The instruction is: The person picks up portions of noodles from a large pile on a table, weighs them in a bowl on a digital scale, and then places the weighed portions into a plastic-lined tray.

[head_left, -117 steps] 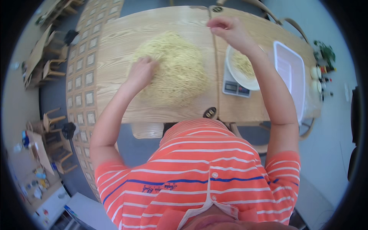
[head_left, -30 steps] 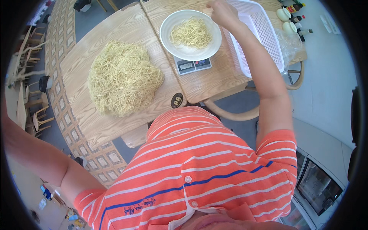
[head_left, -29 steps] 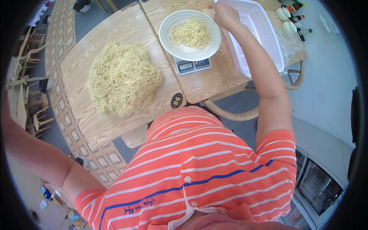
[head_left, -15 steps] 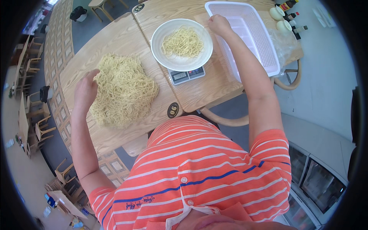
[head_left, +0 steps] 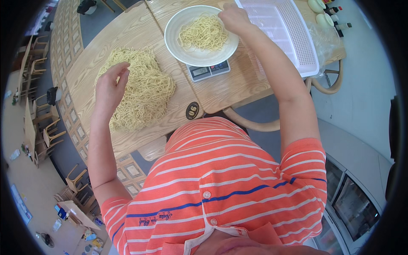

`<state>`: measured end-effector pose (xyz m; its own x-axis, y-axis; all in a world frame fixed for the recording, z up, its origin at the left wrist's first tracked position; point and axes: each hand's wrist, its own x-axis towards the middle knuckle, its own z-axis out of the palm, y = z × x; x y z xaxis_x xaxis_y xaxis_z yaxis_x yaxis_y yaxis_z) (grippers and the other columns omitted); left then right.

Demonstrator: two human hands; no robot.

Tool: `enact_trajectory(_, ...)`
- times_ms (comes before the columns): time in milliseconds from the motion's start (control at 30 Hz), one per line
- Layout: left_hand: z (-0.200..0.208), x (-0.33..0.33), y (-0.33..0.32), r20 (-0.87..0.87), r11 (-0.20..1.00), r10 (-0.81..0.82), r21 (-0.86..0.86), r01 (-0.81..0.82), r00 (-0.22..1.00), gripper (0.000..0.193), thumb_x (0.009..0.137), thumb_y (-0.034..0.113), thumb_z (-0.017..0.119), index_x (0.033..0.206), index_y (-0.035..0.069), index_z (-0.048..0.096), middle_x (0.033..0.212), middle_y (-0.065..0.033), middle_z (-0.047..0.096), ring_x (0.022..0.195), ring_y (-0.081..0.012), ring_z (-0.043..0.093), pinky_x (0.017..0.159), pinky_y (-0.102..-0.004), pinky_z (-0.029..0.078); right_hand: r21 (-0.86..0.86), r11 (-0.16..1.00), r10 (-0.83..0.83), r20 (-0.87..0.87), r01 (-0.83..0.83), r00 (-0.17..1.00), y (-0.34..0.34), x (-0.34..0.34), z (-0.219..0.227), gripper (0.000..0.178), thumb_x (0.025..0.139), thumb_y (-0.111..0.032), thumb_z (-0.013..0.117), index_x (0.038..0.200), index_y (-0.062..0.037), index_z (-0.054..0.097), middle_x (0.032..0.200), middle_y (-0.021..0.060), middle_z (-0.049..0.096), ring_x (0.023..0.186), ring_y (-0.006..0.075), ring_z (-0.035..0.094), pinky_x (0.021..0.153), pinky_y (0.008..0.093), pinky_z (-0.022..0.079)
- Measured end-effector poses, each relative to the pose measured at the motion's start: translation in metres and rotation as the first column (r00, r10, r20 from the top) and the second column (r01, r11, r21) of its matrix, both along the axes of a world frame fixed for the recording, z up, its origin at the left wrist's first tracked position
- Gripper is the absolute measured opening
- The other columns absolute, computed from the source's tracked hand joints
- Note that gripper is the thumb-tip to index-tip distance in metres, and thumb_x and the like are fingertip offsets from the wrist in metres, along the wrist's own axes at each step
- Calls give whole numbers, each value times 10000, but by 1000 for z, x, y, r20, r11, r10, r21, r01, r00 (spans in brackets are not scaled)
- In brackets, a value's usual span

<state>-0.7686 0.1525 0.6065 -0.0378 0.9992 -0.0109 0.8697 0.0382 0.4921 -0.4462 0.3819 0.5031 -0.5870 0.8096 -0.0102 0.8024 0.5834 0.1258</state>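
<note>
A large loose pile of pale yellow noodles (head_left: 146,95) lies on the wooden table to the left. My left hand (head_left: 112,84) hovers over its left part, thumb and fingers apart and holding nothing. A wide white bowl (head_left: 176,53) with a smaller portion of noodles (head_left: 204,33) rests on a kitchen scale (head_left: 208,71). Over the bowl's upper right rim, my right hand (head_left: 234,19) has its fingers curled closed, seemingly gripping the rim. Part of the fingertips is hidden.
Right of the bowl stands a white plastic basket (head_left: 308,59) with perforated sides. Beyond it are a clear plastic bag (head_left: 325,44), several sauce bottles (head_left: 343,26) and a pale round jar (head_left: 324,20). A curved wooden chair (head_left: 255,124) stands by the table's near edge.
My right hand has moved left from beside the basket onto the bowl's rim. My left hand has moved right, farther over the noodle pile. The view has shifted slightly.
</note>
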Motion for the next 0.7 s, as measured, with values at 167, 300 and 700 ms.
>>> enact_trajectory(167,1,11,0,37,998,-31,57,29,999,213,869,116,604,1067,53,649,945,-128,681,854,-247,660,696,-339,508,65,991,130,-194,-119,972,-20,-7,25,117,775,-43,556,835,-43,657,767,209,641,720,337,643,649,455,504)
enact_trajectory(300,-8,18,5,67,999,-45,14,44,997,223,880,104,613,1089,32,642,976,-115,681,895,-191,649,752,-304,493,-249,956,34,-428,-154,903,-60,-53,91,162,786,-53,549,889,-40,673,810,173,650,771,317,638,711,420,513)
enact_trajectory(700,-24,49,14,109,995,-84,58,78,991,207,869,109,606,1052,27,657,956,-138,681,880,-245,652,752,-330,501,108,961,-16,-897,256,441,-124,58,32,112,778,-59,618,885,-70,650,791,89,648,667,260,623,591,333,496)
